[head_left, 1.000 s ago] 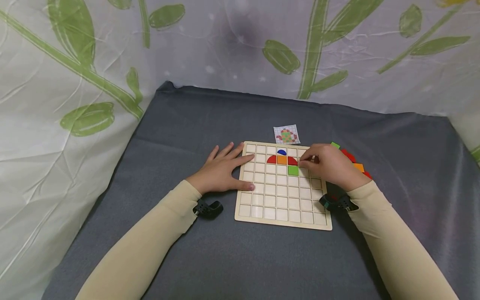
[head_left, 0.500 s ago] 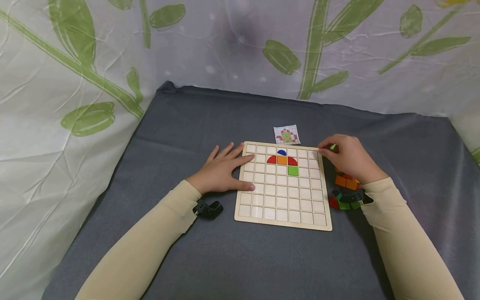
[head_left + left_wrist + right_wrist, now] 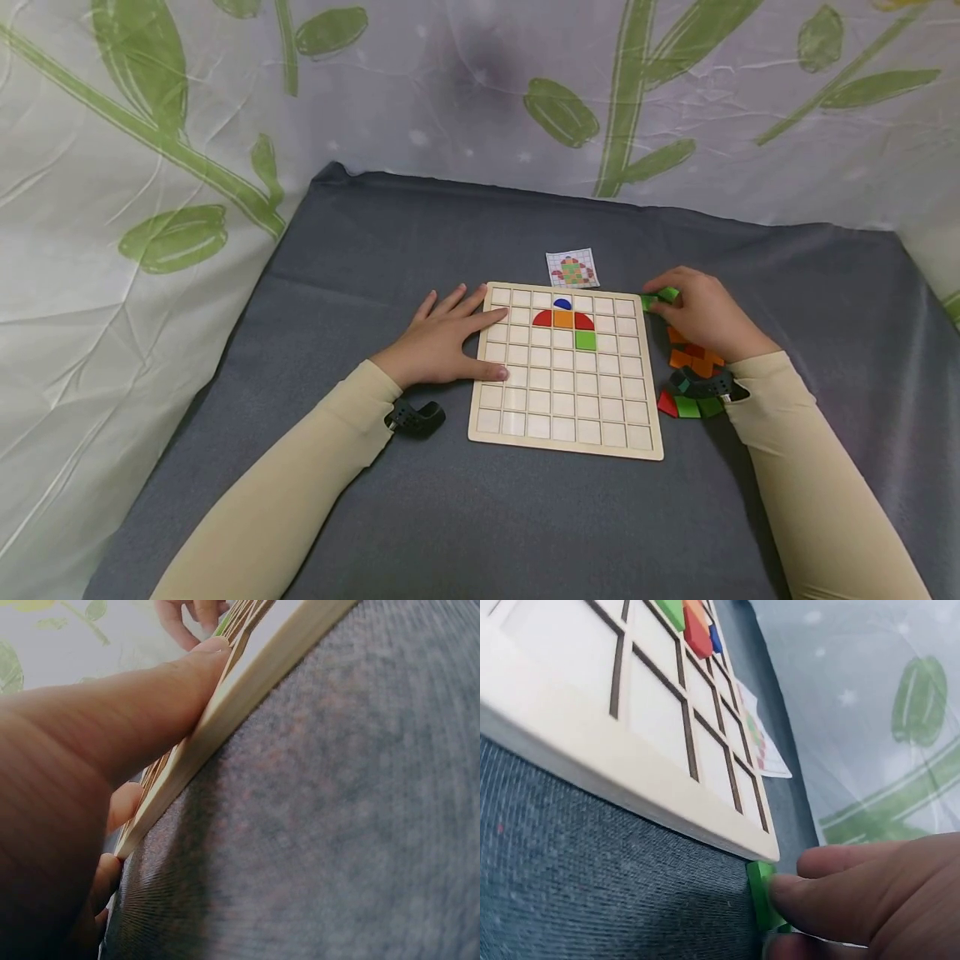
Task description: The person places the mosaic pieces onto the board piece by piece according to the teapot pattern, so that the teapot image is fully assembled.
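Note:
A wooden grid board [image 3: 525, 423] lies on the grey cloth. My left hand [image 3: 442, 342] rests spread on its left edge, with the thumb [image 3: 165, 690] over the rim in the left wrist view. Set in the board are a blue half-round tile [image 3: 562, 304], an orange square [image 3: 562, 319] between two red curved tiles [image 3: 543, 318], and a green square [image 3: 586, 340]. Just off the far right corner, my right hand [image 3: 705, 310] pinches a green tile [image 3: 760, 896] between thumb and fingers. Another green piece [image 3: 667, 294] shows by those fingers, partly covered.
A small printed pattern card [image 3: 573, 269] lies behind the board. Right of the board, several loose orange [image 3: 692, 360], red [image 3: 667, 404] and green tiles [image 3: 687, 407] lie partly under the right wrist strap [image 3: 701, 384]. A leaf-printed curtain [image 3: 450, 100] hangs behind.
My right hand has left the red tile on the board and moved right to the green tiles by the far corner, uncovering loose tiles. The left hand stays put.

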A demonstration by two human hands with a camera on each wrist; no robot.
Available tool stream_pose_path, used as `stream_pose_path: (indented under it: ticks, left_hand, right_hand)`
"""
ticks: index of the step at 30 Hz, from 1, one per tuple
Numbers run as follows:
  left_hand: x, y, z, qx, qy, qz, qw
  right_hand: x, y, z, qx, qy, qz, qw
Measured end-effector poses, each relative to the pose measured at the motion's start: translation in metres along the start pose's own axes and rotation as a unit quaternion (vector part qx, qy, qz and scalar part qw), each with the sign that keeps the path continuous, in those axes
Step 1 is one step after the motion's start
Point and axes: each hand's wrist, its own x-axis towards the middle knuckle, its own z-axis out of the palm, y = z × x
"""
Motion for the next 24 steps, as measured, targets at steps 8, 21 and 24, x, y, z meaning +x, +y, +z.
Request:
stream_pose_path:
  ticks: [8, 21, 24]
  left_hand:
    - [0.000, -0.001, 0.001, 0.001, 0.002, 0.002, 1.0000]
    - [0.000, -0.001, 0.001, 0.002, 0.001, 0.003, 1.0000]
    - [-0.001, 0.000, 0.000, 0.000, 0.002, 0.004, 1.0000]
  right_hand:
    - [0.000, -0.001, 0.001, -0.013, -0.018, 0.011, 0.9997]
    - [-0.006, -0.003, -0.004, -0.016, -0.019, 0.031, 0.9992]
    - [-0.009, -0.008, -0.007, -0.018, -0.020, 0.035, 0.9990]
